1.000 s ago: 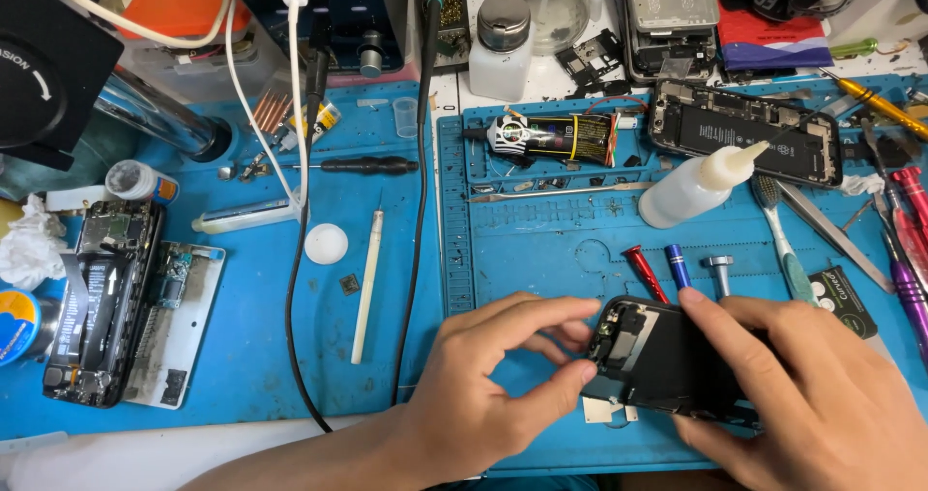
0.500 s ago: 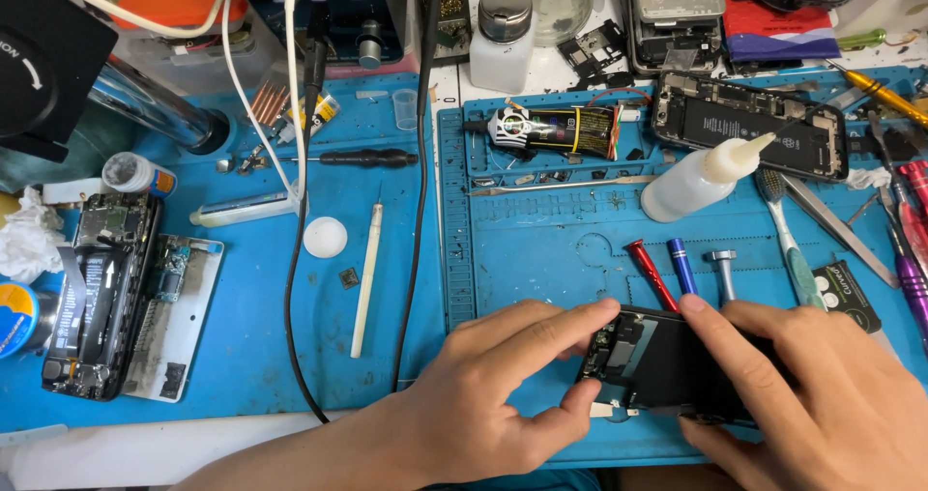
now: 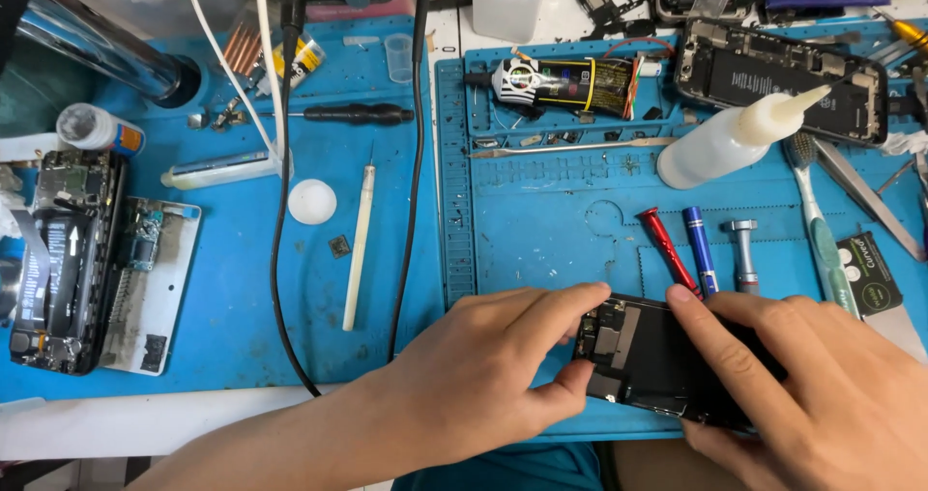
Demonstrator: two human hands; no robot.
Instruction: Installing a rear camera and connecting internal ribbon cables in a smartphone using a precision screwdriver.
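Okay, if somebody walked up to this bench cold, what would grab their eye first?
Probably both hands at the near edge: the left hand and right hand grip an opened black phone on the blue work mat. Next, the white squeeze bottle lying tilted at upper right, and another dismantled phone at far left.

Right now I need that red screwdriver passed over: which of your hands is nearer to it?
Right. The right hand has its forefinger tip just beside the lower end of the red screwdriver. The left hand lies further left, across the opened phone that both hands hold.
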